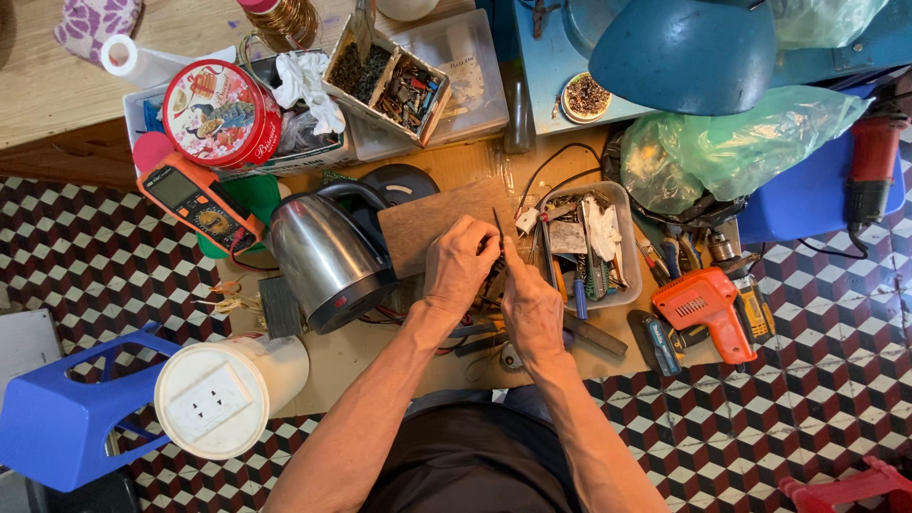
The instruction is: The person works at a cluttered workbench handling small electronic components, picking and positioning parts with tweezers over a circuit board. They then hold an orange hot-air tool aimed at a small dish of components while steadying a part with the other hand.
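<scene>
Thin dark tool (498, 224) — tip above right hand (532, 306) grip, clamped; left hand (463, 264) alongside.

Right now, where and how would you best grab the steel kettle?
Probably by the black handle arching over the kettle. The kettle lies tilted, with its handle toward the wooden board. Come from above on that side; the left hand is nearest. The rounded steel body looks slippery.

kettle (328, 255) left of hands, drill (708, 309) right, tray (627, 249) between
</scene>
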A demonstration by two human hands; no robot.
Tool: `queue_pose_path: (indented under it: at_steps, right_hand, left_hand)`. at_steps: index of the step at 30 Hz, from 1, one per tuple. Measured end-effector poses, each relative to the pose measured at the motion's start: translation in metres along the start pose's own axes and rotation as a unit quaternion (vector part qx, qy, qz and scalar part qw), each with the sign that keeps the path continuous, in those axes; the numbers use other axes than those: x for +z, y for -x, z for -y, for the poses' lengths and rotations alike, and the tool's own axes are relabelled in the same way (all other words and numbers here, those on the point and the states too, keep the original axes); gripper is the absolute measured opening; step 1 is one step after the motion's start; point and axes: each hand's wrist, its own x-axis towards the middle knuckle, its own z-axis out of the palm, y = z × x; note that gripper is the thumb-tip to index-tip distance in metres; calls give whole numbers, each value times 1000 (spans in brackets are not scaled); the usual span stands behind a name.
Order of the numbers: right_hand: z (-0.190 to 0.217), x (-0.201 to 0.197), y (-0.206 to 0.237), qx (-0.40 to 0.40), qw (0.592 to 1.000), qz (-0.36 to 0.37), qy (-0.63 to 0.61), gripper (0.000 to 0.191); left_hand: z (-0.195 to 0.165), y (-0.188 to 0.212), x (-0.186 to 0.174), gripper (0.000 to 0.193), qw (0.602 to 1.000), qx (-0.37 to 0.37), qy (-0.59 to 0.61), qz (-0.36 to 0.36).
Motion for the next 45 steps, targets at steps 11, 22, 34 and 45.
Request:
queue_pose_path:
  at_steps: [11, 22, 34, 45]
  right_hand:
    - [5, 9, 1, 15, 1000, -15, 15, 51]
    - [7, 13, 4, 20, 999, -29, -31, 52]
    - [11, 7, 12, 69, 995, -26, -70, 54]
    - [11, 13, 22, 35, 998, -22, -46, 57]
  left_hand:
    - [-4, -2, -3, 5, 999, -15, 25, -25]
    - [-2, 0, -1, 7, 999, -24, 34, -24]
    - [-4, -1, 1, 6, 999, -36, 22, -33]
    - [-1, -2, 1, 7, 999, -20, 0, -47]
